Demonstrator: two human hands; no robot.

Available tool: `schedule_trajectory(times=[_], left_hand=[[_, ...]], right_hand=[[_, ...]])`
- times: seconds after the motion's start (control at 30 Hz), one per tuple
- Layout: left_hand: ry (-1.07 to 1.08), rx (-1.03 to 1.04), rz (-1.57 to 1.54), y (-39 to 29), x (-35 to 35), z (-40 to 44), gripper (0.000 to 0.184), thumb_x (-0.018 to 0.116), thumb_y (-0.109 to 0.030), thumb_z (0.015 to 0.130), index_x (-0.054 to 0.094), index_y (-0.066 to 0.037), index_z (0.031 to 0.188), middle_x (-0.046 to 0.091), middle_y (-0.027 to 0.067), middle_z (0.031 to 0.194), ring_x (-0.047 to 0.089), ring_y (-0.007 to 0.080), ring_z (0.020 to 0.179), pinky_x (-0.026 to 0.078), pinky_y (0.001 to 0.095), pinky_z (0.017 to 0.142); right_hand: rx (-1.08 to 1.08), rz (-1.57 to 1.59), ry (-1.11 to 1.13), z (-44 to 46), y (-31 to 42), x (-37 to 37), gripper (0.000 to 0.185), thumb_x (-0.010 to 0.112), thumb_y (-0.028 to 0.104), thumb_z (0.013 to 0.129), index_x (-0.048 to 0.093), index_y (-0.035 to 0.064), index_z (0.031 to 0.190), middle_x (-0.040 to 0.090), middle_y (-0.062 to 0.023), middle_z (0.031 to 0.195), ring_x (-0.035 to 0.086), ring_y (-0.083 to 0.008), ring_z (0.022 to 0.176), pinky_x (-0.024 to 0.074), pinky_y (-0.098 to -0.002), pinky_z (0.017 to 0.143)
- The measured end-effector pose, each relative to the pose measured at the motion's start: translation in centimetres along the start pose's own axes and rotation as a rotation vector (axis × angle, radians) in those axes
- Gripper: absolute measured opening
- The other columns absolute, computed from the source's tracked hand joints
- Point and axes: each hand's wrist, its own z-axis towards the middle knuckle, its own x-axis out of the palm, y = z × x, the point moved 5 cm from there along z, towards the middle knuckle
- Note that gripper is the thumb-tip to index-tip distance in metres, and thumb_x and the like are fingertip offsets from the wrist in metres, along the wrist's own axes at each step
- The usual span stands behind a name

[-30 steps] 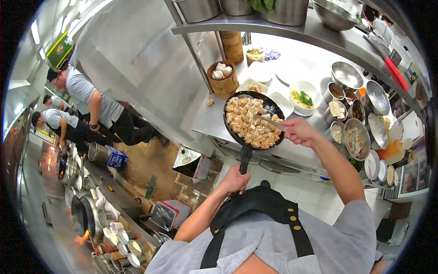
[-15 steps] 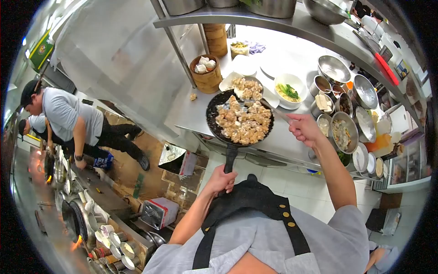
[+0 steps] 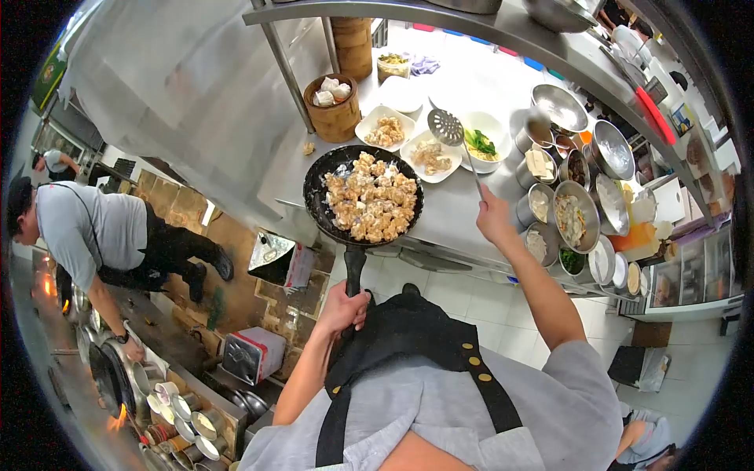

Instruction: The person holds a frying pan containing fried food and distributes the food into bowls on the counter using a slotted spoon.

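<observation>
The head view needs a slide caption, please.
Left hand grips a pan of food; right hand holds a slotted spoon.

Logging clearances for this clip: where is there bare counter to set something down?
Bare steel counter shows between the pan and right hand, and left of the pan near the bamboo steamer, beside a food scrap. Metal bowls crowd the right; plates crowd beyond the pan.

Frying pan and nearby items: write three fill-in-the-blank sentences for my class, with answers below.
1. The left hand grips the pan by its ____.
2. The slotted spoon is held in the person's ____.
3. Green leaves lie in a deep white ____.

Missing words: handle; right hand; bowl.
</observation>
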Motion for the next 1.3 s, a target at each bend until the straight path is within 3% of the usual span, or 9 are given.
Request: schedule_trajectory(times=[0.27, 0.47, 0.63, 0.73, 0.87, 0.97, 1.07, 1.13, 1.3], left_hand=[[0.072, 0.062, -0.02, -0.9, 1.2, 2.2, 0.015, 0.056, -0.004, 0.085, 0.042, -0.004, 0.082, 0.045, 0.0038, 0.056, 0.042, 0.0121, 0.039, 0.037, 0.0298, 0.036], [0.126, 0.085, 0.012, -1.2, 1.8, 2.7, 0.016, 0.057, -0.005, 0.084, 0.041, -0.004, 0.08, 0.044, 0.0032, 0.054, 0.043, 0.0117, 0.039, 0.037, 0.0291, 0.036], [0.171, 0.112, 0.056, -0.4, 1.0, 2.6, 0.014, 0.057, -0.006, 0.086, 0.043, -0.004, 0.088, 0.043, 0.0021, 0.053, 0.041, 0.011, 0.038, 0.036, 0.0291, 0.035], [0.165, 0.104, -0.001, -0.7, 1.0, 2.6, 0.014, 0.057, -0.007, 0.086, 0.043, -0.004, 0.088, 0.043, 0.0022, 0.053, 0.041, 0.0108, 0.038, 0.036, 0.0286, 0.035], [0.162, 0.091, 0.037, -1.7, 1.5, 1.9, 0.018, 0.057, -0.006, 0.084, 0.04, -0.004, 0.08, 0.043, 0.0026, 0.051, 0.043, 0.0116, 0.038, 0.037, 0.0293, 0.034], [0.079, 0.122, 0.126, -3.8, 2.5, 1.8, 0.015, 0.056, -0.006, 0.083, 0.04, -0.004, 0.081, 0.044, 0.0026, 0.05, 0.044, 0.0118, 0.038, 0.037, 0.0294, 0.033], [0.058, 0.155, 0.236, -4.7, 3.2, 3.1, 0.014, 0.055, -0.006, 0.082, 0.041, -0.003, 0.082, 0.044, 0.0028, 0.051, 0.045, 0.0122, 0.038, 0.038, 0.0297, 0.034], [0.058, 0.132, 0.241, -5.5, 3.5, 3.0, 0.013, 0.054, -0.005, 0.082, 0.041, -0.003, 0.083, 0.045, 0.0034, 0.051, 0.045, 0.0125, 0.038, 0.038, 0.03, 0.034], [0.134, 0.061, 0.25, -6.0, 4.1, 2.7, 0.014, 0.054, -0.005, 0.082, 0.041, -0.003, 0.084, 0.043, 0.0027, 0.052, 0.042, 0.0115, 0.038, 0.038, 0.0298, 0.035]], right_hand=[[-0.067, 0.246, 0.079, -4.6, 6.8, -9.2, 0.041, 0.056, 0.003, 0.08, 0.057, 0.0007, 0.12, 0.06, -0.0241, 0.074, 0.059, -0.0396, 0.064, 0.0473, -0.0433, 0.062], [-0.309, 0.163, 0.155, -4.3, 7.0, -4.9, 0.045, 0.056, 0.0, 0.078, 0.055, 0.0024, 0.123, 0.059, -0.0211, 0.068, 0.059, -0.0371, 0.062, 0.0474, -0.0441, 0.06], [-0.357, -0.208, 0.162, -0.9, 6.4, -3.6, 0.055, 0.055, 0.001, 0.074, 0.049, 0.0025, 0.129, 0.058, -0.0163, 0.068, 0.058, -0.0366, 0.065, 0.0484, -0.0452, 0.061], [-0.454, -0.102, 0.26, -1.6, 7.3, -3.2, 0.052, 0.053, -0.003, 0.075, 0.049, -0.0004, 0.127, 0.056, -0.0207, 0.064, 0.055, -0.0374, 0.06, 0.0445, -0.0466, 0.057], [-0.45, -0.105, 0.156, -0.8, 6.4, -2.9, 0.05, 0.052, -0.002, 0.077, 0.049, -0.002, 0.126, 0.055, -0.0217, 0.063, 0.056, -0.0379, 0.06, 0.0452, -0.0468, 0.058], [-0.278, -0.111, 0.236, 0.4, 5.9, -2.4, 0.052, 0.051, 0.0, 0.075, 0.049, 0.0001, 0.127, 0.058, -0.0211, 0.068, 0.058, -0.0393, 0.063, 0.0486, -0.0457, 0.063], [-0.347, 0.149, 0.175, -0.1, 7.5, -4.0, 0.043, 0.051, 0.001, 0.08, 0.052, -0.0018, 0.123, 0.057, -0.0152, 0.062, 0.055, -0.03, 0.052, 0.0456, -0.0418, 0.049], [0.418, 0.708, 0.543, 0.1, 8.6, -4.1, 0.038, 0.052, 0.003, 0.085, 0.053, -0.002, 0.122, 0.051, -0.0052, 0.058, 0.046, -0.0155, 0.045, 0.0363, -0.0317, 0.038], [0.529, 1.024, 0.679, 2.1, 9.3, -4.5, 0.037, 0.051, 0.003, 0.087, 0.053, -0.0017, 0.123, 0.047, 0.0006, 0.061, 0.036, -0.0053, 0.046, 0.0257, -0.0212, 0.036]])
